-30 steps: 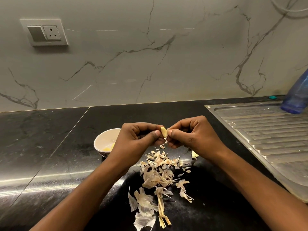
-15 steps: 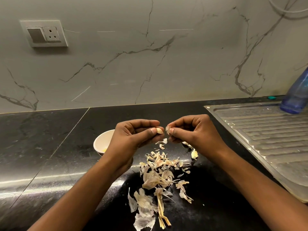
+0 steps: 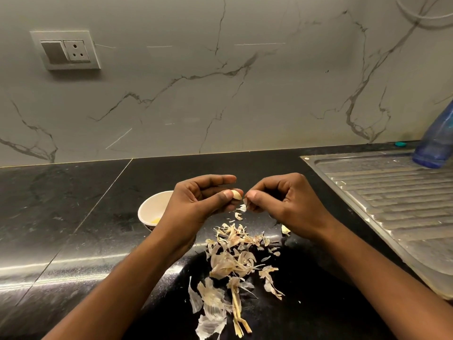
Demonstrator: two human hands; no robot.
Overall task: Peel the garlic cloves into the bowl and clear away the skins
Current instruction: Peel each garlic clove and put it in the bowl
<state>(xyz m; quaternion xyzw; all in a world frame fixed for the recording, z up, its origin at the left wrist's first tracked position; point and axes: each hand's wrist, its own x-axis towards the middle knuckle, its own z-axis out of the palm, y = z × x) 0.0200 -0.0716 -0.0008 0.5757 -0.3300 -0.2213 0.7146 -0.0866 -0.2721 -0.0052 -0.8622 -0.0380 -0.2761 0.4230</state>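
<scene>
Black stone counter (image 3: 73,229) under a grey veined marble wall (image 3: 220,94); ribbed steel drainboard (image 3: 392,204) to the right, a blue bottle (image 3: 436,143) at its far end. Left hand (image 3: 196,200) is held above the counter, thumb and fingertips pinching a garlic clove (image 3: 235,194). The clove looks pale and mostly bare, its long axis pointing roughly right, toward the other hand. Right hand (image 3: 282,202) is just beside it, thumb and forefinger pinched on a scrap of skin (image 3: 244,207) that hangs below the tips, a narrow gap apart from the clove. White bowl (image 3: 152,207) sits on the counter behind and left of the left hand, partly hidden by it, something yellowish at the bottom. So the bowl lies left of the clove, and the left hand is the nearer one; my read is that the drop needs only a short swing left over the rim. Pile of skins (image 3: 232,256) lies on the counter below the hands and runs toward the person. One small pale piece (image 3: 285,229) by the right wrist: clove or skin, cannot tell. Clearing not yet begun.
</scene>
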